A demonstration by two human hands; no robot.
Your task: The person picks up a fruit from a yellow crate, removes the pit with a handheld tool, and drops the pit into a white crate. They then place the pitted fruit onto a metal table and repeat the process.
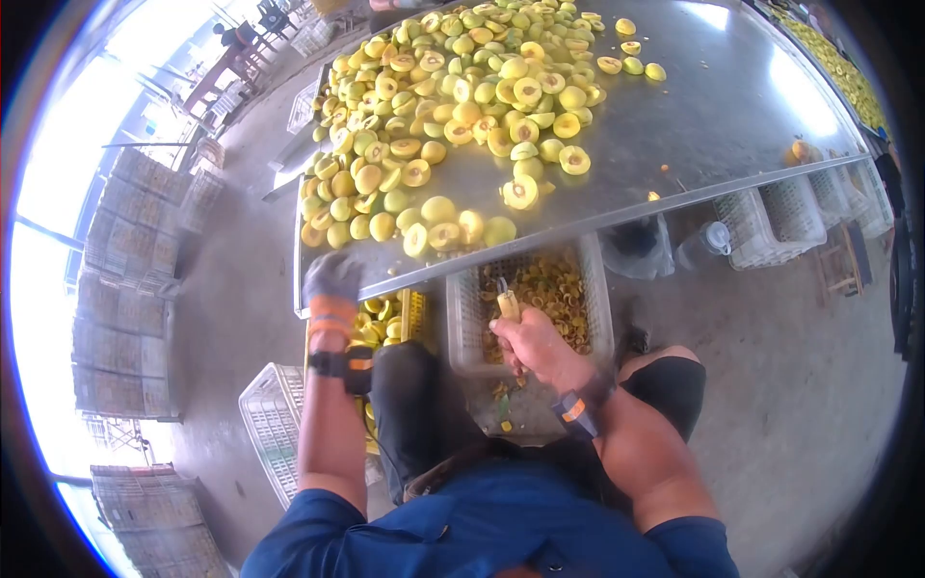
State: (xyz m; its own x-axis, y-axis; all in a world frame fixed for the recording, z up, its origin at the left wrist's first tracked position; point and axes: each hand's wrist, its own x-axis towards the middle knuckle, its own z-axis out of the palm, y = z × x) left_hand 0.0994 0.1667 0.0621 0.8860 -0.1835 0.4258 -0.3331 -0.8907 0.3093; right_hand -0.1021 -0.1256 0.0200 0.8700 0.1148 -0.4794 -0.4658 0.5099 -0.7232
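My right hand (541,345) is bare and closed around the pale handle of a small pitting tool (508,301), whose curved metal tip points up. It is above a grey crate (464,330) holding brown pits and scraps (551,289). My left hand (332,277), in a dark grey glove with an orange cuff, is at the left front corner of the metal table (665,144). Its fingers are blurred, and I cannot make out anything in them. Close by lie halved yellow-green stone fruits (414,171), several with brown pits showing.
Under the table's left corner, a yellow crate (412,316) holds fruit halves. A white crate (275,424) stands left of my legs. Beneath the table's right side are a clear jug (711,241) and more pale crates (771,226). Stacked crates (125,318) line the left.
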